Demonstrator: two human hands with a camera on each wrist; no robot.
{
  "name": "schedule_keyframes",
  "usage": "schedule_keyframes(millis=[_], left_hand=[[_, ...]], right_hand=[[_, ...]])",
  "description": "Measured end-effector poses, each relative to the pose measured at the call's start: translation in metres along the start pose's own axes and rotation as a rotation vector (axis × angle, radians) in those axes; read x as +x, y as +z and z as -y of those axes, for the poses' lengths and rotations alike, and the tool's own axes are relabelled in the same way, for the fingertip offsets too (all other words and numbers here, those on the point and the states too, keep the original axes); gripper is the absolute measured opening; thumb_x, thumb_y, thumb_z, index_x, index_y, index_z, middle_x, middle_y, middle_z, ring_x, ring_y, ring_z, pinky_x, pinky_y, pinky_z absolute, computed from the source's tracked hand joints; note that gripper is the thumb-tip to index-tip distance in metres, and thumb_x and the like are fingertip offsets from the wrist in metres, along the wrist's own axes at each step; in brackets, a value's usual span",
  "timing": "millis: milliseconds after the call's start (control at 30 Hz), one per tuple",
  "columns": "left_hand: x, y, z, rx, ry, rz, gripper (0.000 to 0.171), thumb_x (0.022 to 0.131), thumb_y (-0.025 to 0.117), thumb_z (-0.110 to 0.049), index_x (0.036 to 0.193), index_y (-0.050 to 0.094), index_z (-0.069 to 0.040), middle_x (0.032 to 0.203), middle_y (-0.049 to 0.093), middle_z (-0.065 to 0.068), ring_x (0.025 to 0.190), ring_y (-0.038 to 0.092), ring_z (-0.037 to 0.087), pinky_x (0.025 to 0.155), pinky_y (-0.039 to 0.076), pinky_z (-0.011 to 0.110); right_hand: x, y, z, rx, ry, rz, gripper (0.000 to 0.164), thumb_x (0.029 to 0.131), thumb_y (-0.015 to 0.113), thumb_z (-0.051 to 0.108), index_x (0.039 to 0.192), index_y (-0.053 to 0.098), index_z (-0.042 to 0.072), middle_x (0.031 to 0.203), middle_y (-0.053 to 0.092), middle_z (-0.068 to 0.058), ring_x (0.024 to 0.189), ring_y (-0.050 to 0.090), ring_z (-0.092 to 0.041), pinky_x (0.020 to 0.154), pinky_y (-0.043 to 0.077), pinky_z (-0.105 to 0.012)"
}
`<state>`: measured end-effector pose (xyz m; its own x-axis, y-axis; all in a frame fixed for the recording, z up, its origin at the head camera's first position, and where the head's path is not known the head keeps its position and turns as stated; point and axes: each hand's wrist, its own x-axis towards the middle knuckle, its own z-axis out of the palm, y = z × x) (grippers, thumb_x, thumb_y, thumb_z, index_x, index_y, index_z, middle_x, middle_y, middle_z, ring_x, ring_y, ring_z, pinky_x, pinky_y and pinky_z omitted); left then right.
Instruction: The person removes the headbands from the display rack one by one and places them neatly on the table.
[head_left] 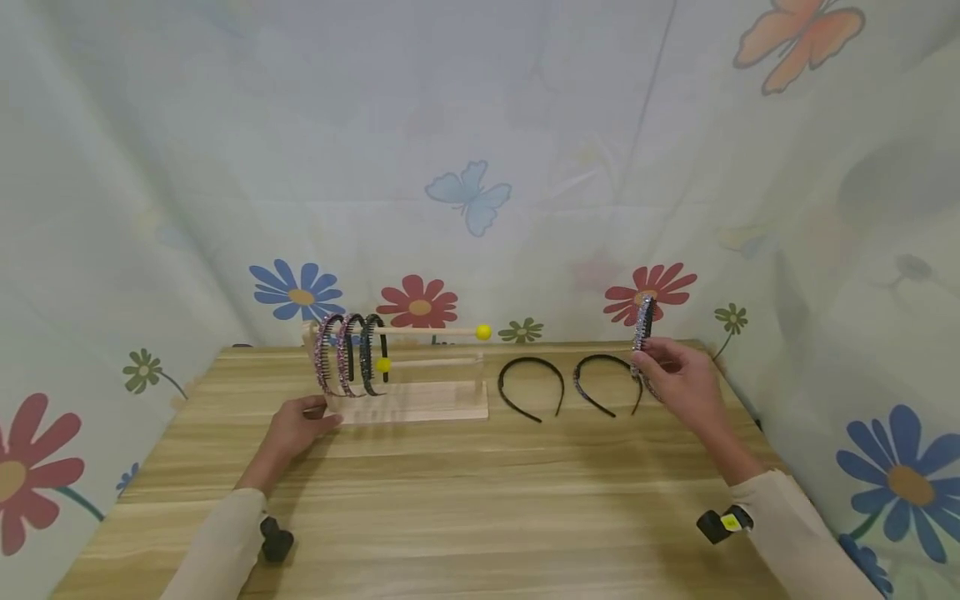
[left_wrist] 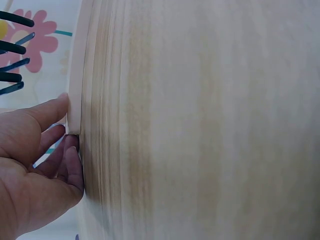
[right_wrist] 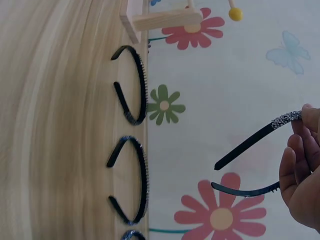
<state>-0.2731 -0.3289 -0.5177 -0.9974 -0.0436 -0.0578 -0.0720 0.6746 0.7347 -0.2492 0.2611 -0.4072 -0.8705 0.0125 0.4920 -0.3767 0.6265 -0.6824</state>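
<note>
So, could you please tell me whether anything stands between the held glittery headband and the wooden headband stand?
Two headbands sit on the table in between; above them, nothing visible stands between the glittery headband and the wooden headband stand.

Both forearms are reaching forward in long cream fabric sleeves point(head_left: 217, 546), spread pretty wide apart, cuffs stopping around the wrists. The bare left hand point(head_left: 296, 429) sits down low with its fingers bent, while the bare right hand point(head_left: 686, 383) is up higher, thumb and fingers pinched together.

Floral backdrop point(head_left: 570, 108) — blue butterfly point(head_left: 472, 198)
</note>
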Motion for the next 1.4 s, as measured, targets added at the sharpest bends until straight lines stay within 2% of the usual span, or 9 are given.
schedule_keyframes(millis=[267,600,933,1067,1167,1300,1400], left_hand=[[0.001,0.001,0.002,0.002,-0.003,0.009,0.063,0.097,0.072,-0.028,0.142,0.052,0.011,0.141,0.054,0.033,0.128,0.056,0.048,0.102,0.051,0.057],[0.001,0.001,0.0,0.002,-0.012,0.005,0.063,0.097,0.073,-0.027,0.141,0.052,0.012,0.141,0.054,0.033,0.128,0.055,0.049,0.103,0.049,0.057],[0.002,0.0,-0.002,0.015,-0.009,0.01,0.065,0.097,0.073,-0.029,0.141,0.052,0.013,0.14,0.054,0.034,0.128,0.055,0.05,0.103,0.049,0.058],[0.002,0.001,-0.001,0.02,-0.006,0.008,0.064,0.097,0.073,-0.029,0.14,0.052,0.014,0.139,0.055,0.034,0.126,0.057,0.049,0.101,0.051,0.057],[0.0,0.0,-0.003,0.02,-0.011,0.01,0.063,0.097,0.072,-0.028,0.14,0.052,0.013,0.139,0.054,0.034,0.126,0.057,0.049,0.101,0.051,0.057],[-0.001,-0.001,-0.003,0.019,-0.014,0.011,0.063,0.097,0.072,-0.028,0.141,0.052,0.013,0.14,0.054,0.034,0.127,0.057,0.049,0.102,0.05,0.057],[-0.001,0.0,-0.002,0.018,-0.015,0.012,0.063,0.097,0.072,-0.028,0.141,0.052,0.013,0.14,0.054,0.034,0.127,0.057,0.049,0.102,0.051,0.057]], right_hand=[[-0.015,-0.018,-0.014,-0.083,0.073,-0.031,0.038,0.099,0.071,0.029,0.12,0.071,-0.003,0.101,0.074,-0.018,0.081,0.055,0.013,0.068,0.048,-0.006],[-0.03,-0.04,-0.032,-0.122,0.197,-0.028,0.045,0.095,0.074,0.039,0.118,0.074,0.001,0.102,0.076,-0.017,0.075,0.06,0.0,0.056,0.051,-0.019],[-0.04,-0.056,-0.049,-0.216,0.262,0.008,0.051,0.095,0.072,0.044,0.116,0.075,-0.002,0.101,0.077,-0.018,0.074,0.059,0.006,0.056,0.048,-0.018],[-0.047,-0.059,-0.053,-0.25,0.296,0.026,0.047,0.094,0.074,0.042,0.112,0.076,-0.002,0.1,0.077,-0.019,0.08,0.07,-0.009,0.058,0.05,-0.019],[-0.051,-0.059,-0.058,-0.265,0.319,0.035,0.046,0.093,0.076,0.041,0.108,0.077,-0.002,0.099,0.077,-0.019,0.084,0.073,-0.023,0.058,0.05,-0.02],[-0.057,-0.06,-0.066,-0.282,0.343,0.054,0.046,0.092,0.076,0.042,0.106,0.078,-0.002,0.097,0.077,-0.019,0.083,0.073,-0.026,0.058,0.05,-0.021],[-0.06,-0.061,-0.07,-0.294,0.362,0.081,0.047,0.093,0.075,0.041,0.106,0.077,-0.004,0.098,0.077,-0.021,0.087,0.073,-0.034,0.059,0.051,-0.024]])
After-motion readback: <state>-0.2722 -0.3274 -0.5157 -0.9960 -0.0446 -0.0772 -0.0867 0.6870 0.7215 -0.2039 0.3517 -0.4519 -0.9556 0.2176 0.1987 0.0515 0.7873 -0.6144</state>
